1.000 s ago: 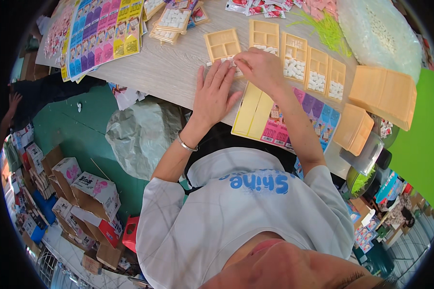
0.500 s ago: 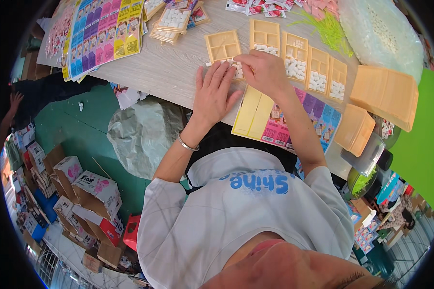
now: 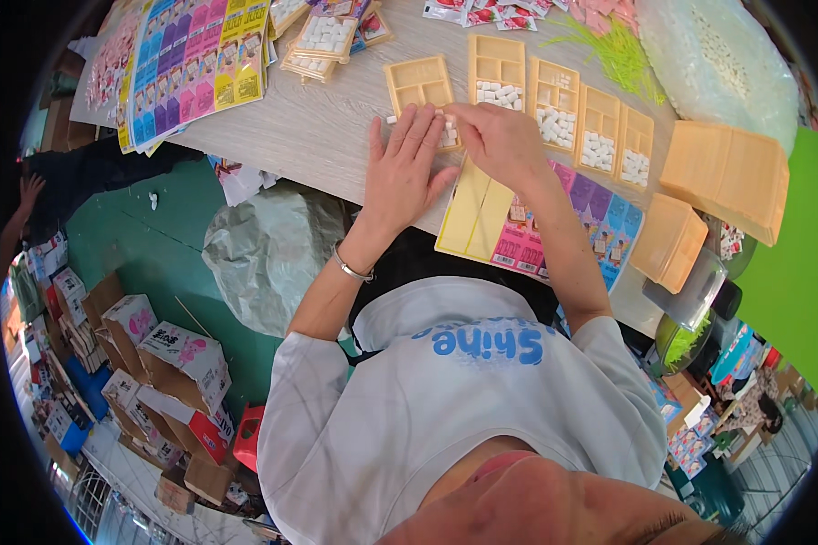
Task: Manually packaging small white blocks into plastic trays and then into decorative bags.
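pale wood-grain table [image 3: 323, 150] carries a thin, cream, plastic-looking tray [image 3: 417, 73], small white pellets [image 3: 450, 138] in its near end. i see the left hand [image 3: 400, 180] laid partly over them, fingers nearly straight, gripping nothing visible, seemingly to steady things, while the right hand [image 3: 502, 143] curls its fingers at the tray's right edge; whether they pinch a pellet, i cannot tell. matching trays [image 3: 598, 109] line up rightward, perhaps for easy reach.

The left hand [image 3: 402, 173] lies palm down across the near end of the beige compartment tray [image 3: 415, 74], fingers straight and slightly spread, thumb angled out. The right hand [image 3: 509, 143] curls at the tray's right edge, its fingertips bent inward. Left forearm [image 3: 327, 295] and right forearm [image 3: 571, 245] slant toward the tray from its near side.
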Motion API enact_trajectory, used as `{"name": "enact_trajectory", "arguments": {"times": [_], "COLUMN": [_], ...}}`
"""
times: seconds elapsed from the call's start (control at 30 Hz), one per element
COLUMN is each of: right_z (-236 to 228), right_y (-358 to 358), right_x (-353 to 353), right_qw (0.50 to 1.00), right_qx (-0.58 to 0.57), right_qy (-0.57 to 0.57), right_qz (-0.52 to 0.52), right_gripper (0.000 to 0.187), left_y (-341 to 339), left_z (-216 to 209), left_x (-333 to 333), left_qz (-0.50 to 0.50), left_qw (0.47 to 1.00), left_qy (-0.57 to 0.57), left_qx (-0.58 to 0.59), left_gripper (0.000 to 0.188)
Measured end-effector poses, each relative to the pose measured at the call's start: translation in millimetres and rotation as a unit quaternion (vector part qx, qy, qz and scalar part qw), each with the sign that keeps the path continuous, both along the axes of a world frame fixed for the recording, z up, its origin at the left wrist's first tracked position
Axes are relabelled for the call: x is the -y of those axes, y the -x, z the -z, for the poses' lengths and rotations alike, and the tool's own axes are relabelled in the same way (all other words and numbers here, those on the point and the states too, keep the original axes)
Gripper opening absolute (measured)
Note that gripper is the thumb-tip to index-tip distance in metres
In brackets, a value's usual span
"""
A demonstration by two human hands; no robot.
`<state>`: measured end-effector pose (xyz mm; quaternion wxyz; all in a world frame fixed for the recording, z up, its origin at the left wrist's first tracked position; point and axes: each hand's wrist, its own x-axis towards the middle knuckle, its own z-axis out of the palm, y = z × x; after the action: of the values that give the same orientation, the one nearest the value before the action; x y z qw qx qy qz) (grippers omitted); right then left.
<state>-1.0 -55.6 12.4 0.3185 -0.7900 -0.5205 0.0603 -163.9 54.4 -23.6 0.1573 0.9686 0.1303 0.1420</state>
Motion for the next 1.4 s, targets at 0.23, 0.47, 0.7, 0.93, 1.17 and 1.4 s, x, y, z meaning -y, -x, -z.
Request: {"name": "enact_trajectory", "arguments": {"times": [0.23,0.47,0.7,0.93,1.17,1.4], "right_z": [12.3,11.1,6.8,-3.3,-6.8,0.9], "right_y": [10.7,17.3,17.7,17.4,-28.8,10.3], "right_x": [19.6,22.8,24.1,52.2,120.1,98.1], "right_qw": [0.999,0.998,0.996,0.969,0.260,0.444], "right_qx": [0.034,0.062,0.076,-0.196,-0.779,-0.812], "right_qy": [0.019,-0.024,0.041,-0.116,-0.525,-0.356], "right_qz": [-0.007,0.014,-0.012,0.098,0.223,0.129], "right_gripper": [0.025,0.021,0.024,0.021,0.015,0.017], "left_y": [-3.3,-3.8,-3.9,-3.7,4.7,0.9], "left_z": [3.6,5.5,4.4,-17.7,-14.3,-12.8], "left_x": [-3.9,-3.1,-2.3,-7.4,-67.3,-60.9], "left_qz": [0.010,0.015,0.014,0.011,-0.068,-0.092], "left_qw": [1.000,1.000,1.000,1.000,0.994,0.992], "left_qy": [-0.014,-0.016,-0.019,-0.022,0.037,0.013], "left_qx": [0.004,0.001,0.002,0.002,0.071,0.086], "left_gripper": [0.070,0.069,0.073,0.068,0.032,0.021]}}
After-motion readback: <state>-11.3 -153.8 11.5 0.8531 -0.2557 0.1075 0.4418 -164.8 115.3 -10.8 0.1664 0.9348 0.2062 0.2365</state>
